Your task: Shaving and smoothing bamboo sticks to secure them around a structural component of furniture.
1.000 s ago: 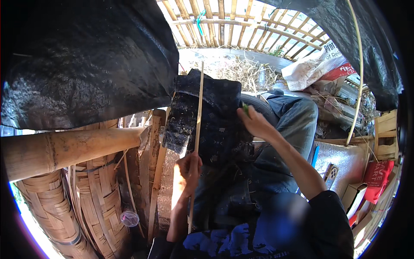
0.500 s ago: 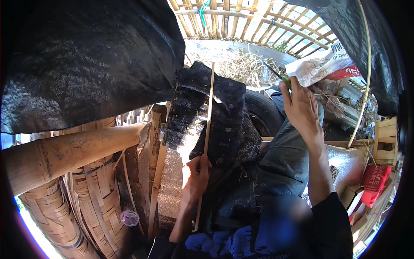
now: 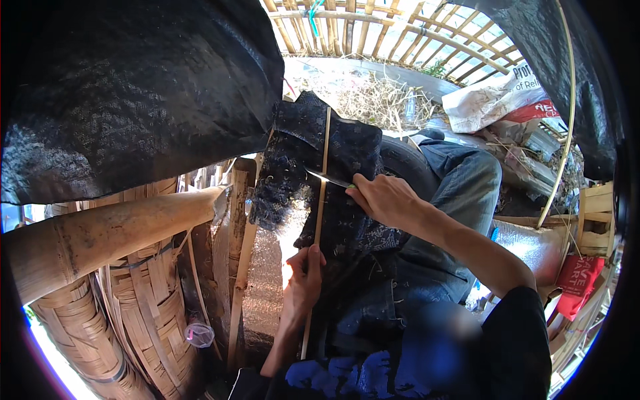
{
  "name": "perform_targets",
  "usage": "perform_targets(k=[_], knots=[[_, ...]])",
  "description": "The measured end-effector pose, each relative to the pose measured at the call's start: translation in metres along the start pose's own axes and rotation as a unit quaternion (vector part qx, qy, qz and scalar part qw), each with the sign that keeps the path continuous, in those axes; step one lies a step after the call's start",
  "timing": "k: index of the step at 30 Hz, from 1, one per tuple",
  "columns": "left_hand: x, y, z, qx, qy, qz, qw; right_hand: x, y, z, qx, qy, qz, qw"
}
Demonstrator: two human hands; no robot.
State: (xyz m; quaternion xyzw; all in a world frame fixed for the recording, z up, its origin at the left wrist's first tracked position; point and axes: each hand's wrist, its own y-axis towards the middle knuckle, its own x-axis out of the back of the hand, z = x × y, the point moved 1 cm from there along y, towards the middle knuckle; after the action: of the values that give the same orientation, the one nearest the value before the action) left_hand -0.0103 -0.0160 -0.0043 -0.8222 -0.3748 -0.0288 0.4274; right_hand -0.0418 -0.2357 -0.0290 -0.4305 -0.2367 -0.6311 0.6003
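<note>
A thin pale bamboo strip (image 3: 319,217) runs lengthwise over a dark patterned cloth (image 3: 357,147) spread across my leg. My left hand (image 3: 304,277) pinches the strip near its lower part, thumb and fingers closed on it. In my right hand (image 3: 383,197) is a knife (image 3: 331,179) with a green handle, mostly covered by my fingers. Its blade points left and lies across the strip above my left hand; whether the edge bites into the bamboo I cannot tell.
A thick bamboo pole (image 3: 127,230) and woven bamboo panels (image 3: 143,300) stand at the left. Black plastic sheeting (image 3: 133,100) hangs above them. Beyond the cloth are a tyre (image 3: 407,170), bamboo shavings (image 3: 380,100) and a white sack (image 3: 490,103). A red bag (image 3: 579,283) lies at right.
My right hand has swung the knife from the upper right down and left onto the strip. My left hand keeps its hold with hardly any movement.
</note>
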Motion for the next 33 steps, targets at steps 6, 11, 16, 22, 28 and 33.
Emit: perform_targets(k=[6,11,16,22,28,33], knots=[[0.003,-0.019,0.003,0.009,-0.042,0.014,0.999,-0.008,0.008,0.0,-0.011,-0.002,0.029,1.0],[0.003,-0.047,0.013,-0.037,-0.069,-0.041,0.996,-0.015,0.031,-0.012,-0.008,0.027,-0.002,1.0],[0.02,-0.07,0.024,-0.036,-0.067,-0.008,0.997,-0.024,0.054,-0.051,0.114,-0.057,-0.153,0.98],[0.002,-0.062,0.023,-0.005,-0.15,-0.143,0.978,0.016,0.052,-0.038,-0.158,0.158,-0.087,0.971],[0.007,-0.04,-0.008,-0.087,0.116,-0.036,0.989,0.003,0.05,-0.078,-0.068,0.183,-0.079,0.977],[0.004,-0.034,0.002,-0.102,0.12,-0.052,0.986,-0.007,0.049,-0.073,0.04,0.116,-0.143,0.982]])
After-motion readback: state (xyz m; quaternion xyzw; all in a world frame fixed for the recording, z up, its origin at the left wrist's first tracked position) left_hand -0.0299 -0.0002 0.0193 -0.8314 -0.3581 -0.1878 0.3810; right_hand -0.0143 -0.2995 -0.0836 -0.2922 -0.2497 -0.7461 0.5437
